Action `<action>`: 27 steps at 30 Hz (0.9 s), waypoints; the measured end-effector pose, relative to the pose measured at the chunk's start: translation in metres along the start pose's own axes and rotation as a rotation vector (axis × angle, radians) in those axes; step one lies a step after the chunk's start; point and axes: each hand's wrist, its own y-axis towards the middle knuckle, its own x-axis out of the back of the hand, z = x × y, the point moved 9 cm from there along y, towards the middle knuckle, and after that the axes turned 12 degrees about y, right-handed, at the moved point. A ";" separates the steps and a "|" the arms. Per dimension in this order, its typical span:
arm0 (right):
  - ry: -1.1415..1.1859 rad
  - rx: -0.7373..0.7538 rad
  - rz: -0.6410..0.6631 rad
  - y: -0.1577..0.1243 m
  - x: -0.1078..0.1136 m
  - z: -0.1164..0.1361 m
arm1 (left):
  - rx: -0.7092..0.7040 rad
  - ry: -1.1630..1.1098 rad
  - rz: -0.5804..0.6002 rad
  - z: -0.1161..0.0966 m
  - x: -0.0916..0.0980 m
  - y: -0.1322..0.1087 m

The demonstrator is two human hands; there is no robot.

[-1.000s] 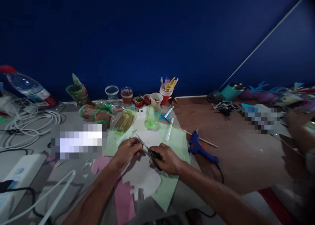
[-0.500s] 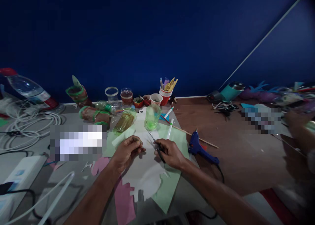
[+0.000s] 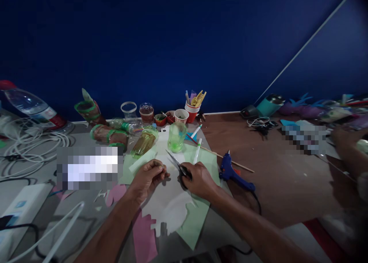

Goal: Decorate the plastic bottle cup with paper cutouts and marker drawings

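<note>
Nearest the camera, a pink paper strip and a white paper cutout lie over a pale green sheet whose corner reaches almost to the table's near edge. Just beyond, the left hand has its fingertips pinched together on something small; what it is cannot be told in the dim light. Close beside it, with a narrow gap between them, the right hand is curled tightly around the dark handles of a pair of scissors, whose blades point up and left above the white paper. Right of that hand a blue glue gun lies at the green sheet's edge, its cord trailing toward the viewer, and beyond it the brown surface is largely open. On the left, white cables crowd the grey tabletop. Further back stand a green-tinted cup and a tipped yellowish bottle, then a red cup of tools against the blue wall.
</note>
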 end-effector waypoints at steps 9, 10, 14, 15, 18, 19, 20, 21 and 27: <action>-0.089 -0.036 0.033 0.000 0.003 0.001 | -0.026 0.015 0.003 0.000 0.001 0.001; -0.095 -0.037 0.042 0.000 0.003 0.002 | -0.027 0.018 0.004 0.001 0.001 0.001; -0.164 -0.051 0.089 0.000 0.004 0.005 | -0.051 0.027 0.026 0.000 -0.002 0.000; -0.191 -0.060 0.107 0.000 0.004 0.005 | -0.059 0.028 0.035 0.000 -0.003 0.000; -0.268 -0.089 0.148 0.000 0.004 0.009 | -0.081 0.033 0.053 -0.001 -0.004 0.000; -0.289 -0.099 0.159 0.000 0.005 0.011 | -0.087 0.041 0.059 -0.001 -0.005 -0.001; -0.308 -0.109 0.172 0.000 0.005 0.012 | -0.094 0.048 0.065 -0.001 -0.006 -0.001; -0.324 -0.118 0.187 0.000 0.005 0.014 | -0.101 0.056 0.071 -0.001 -0.007 -0.001; -0.420 -0.147 0.260 -0.001 0.005 0.022 | -0.191 0.202 0.169 -0.006 -0.022 -0.007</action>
